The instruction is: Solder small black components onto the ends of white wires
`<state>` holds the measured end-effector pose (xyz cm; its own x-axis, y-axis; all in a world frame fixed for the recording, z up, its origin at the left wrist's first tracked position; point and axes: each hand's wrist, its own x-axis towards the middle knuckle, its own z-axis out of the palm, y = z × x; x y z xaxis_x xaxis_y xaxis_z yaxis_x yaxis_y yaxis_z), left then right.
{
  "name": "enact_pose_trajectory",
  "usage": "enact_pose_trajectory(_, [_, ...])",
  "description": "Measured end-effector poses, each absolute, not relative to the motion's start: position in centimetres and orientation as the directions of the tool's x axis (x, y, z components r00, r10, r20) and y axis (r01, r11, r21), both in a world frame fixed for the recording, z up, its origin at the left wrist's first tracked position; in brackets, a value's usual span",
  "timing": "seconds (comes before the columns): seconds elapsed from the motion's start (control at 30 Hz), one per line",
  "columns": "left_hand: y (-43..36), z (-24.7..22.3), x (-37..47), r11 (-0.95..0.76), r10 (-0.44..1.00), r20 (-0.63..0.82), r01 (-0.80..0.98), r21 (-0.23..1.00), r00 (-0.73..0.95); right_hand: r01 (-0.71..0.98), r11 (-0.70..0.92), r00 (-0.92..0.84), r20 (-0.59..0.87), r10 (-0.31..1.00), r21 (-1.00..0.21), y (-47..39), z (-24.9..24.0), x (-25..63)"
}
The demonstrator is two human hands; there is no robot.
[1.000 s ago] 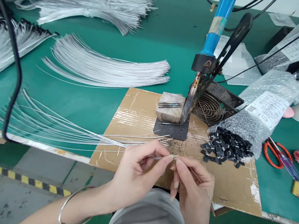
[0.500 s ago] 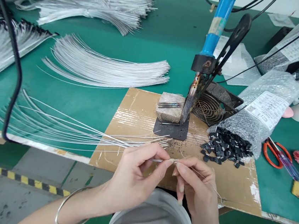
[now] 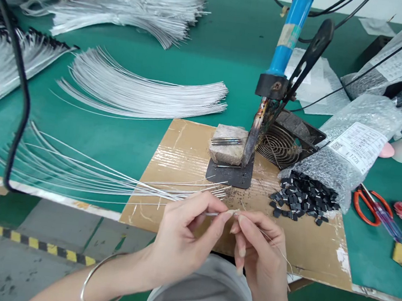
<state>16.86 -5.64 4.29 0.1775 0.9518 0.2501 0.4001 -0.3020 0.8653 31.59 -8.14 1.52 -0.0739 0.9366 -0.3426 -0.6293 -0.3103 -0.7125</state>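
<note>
My left hand (image 3: 185, 240) is closed in a pinch, thumb against forefinger, on a thin white wire (image 3: 145, 204). That wire trails leftward over the cardboard. Fingertip to fingertip with it, my right hand (image 3: 264, 253) pinches a very fine metallic wire (image 3: 286, 259), whose loose length curves out past the palm. Where the two wires come together, the fingertips cover most of the detail. Just beyond my left hand lies a loose fan of white wires (image 3: 111, 182), their ends on the cardboard (image 3: 183, 144).
A soldering iron (image 3: 288, 40) stands tip down beside a grey block (image 3: 227, 143). Behind it sits a small fan (image 3: 281, 142). Black connector pieces (image 3: 304, 197) spill near a bubble-wrap bag (image 3: 364, 134). Orange-handled scissors (image 3: 363, 208) lie right; a wire bundle (image 3: 150, 90) lies at the back.
Both hands stay pinched together in nearly the same place. My right hand has shifted slightly left, and the loose end of the fine wire has moved with it.
</note>
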Motion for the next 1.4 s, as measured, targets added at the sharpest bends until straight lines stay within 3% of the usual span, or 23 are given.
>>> enact_pose_trajectory(0.57, [-5.92, 4.07, 16.94, -0.416, 0.909, 0.367, 0.472, 0.777, 0.196, -0.630, -0.284, -0.036, -0.338, 0.940, -0.723, -8.49, 1.62, 31.34])
enact_pose_trajectory(1.4, [-6.24, 3.66, 17.15, -0.382, 0.924, 0.347, 0.451, 0.807, 0.161, -0.635, -0.232, 0.021, -0.316, 0.948, -0.737, -8.60, 1.28, 30.76])
